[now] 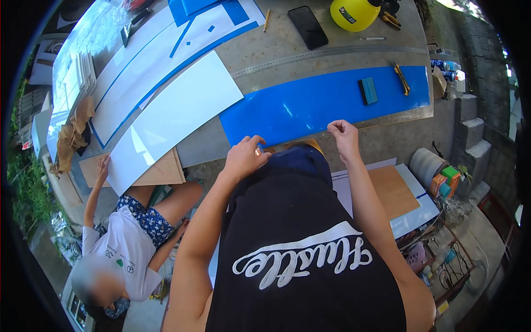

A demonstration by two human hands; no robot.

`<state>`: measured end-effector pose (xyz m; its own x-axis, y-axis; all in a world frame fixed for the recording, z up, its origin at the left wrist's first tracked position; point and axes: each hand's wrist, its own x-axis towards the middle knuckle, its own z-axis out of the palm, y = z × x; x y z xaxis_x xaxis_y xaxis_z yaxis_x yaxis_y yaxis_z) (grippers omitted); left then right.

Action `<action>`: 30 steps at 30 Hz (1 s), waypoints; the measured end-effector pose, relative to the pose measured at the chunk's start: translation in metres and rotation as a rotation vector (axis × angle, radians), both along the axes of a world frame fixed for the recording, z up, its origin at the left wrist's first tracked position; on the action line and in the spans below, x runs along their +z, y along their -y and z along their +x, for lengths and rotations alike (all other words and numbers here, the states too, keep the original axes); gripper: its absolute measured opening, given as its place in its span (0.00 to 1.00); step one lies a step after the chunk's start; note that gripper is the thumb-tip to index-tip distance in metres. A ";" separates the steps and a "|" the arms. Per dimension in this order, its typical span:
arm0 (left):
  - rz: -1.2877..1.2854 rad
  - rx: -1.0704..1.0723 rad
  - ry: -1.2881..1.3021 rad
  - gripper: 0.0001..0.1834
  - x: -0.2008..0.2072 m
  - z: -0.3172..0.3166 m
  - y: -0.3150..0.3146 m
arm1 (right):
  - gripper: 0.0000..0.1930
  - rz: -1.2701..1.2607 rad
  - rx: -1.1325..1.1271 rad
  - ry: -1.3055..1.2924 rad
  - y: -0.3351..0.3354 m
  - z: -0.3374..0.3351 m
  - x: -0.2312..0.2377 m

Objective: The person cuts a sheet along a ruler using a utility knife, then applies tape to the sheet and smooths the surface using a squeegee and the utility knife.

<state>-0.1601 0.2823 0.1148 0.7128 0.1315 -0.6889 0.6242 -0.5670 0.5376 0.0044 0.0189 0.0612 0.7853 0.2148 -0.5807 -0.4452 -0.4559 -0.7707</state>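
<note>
A long blue sheet (287, 108) with a glossy surface lies along the near edge of the table. By its near left corner is my left hand (246, 157), fingers curled in; whatever they may hold is hidden. My right hand (344, 141) is raised just off the sheet's near edge, with thumb and fingers pinched together; anything between them is too small to make out. On the sheet's right part rest a teal squeegee (367, 91) and a yellow utility knife (401, 78). A white glossy panel (177, 116) meets the blue sheet's left end.
At the left, another person's hand (103, 166) touches the white panel's near end. A long metal ruler (326, 52), a phone (308, 26), a pencil (266, 21) and a yellow spray bottle (354, 14) lie or stand farther back. Blue-edged white sheets (166, 61) cover the far left.
</note>
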 end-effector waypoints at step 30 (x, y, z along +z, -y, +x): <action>0.125 -0.005 -0.363 0.22 -0.071 0.124 0.007 | 0.10 -0.366 0.178 0.211 0.008 0.105 -0.057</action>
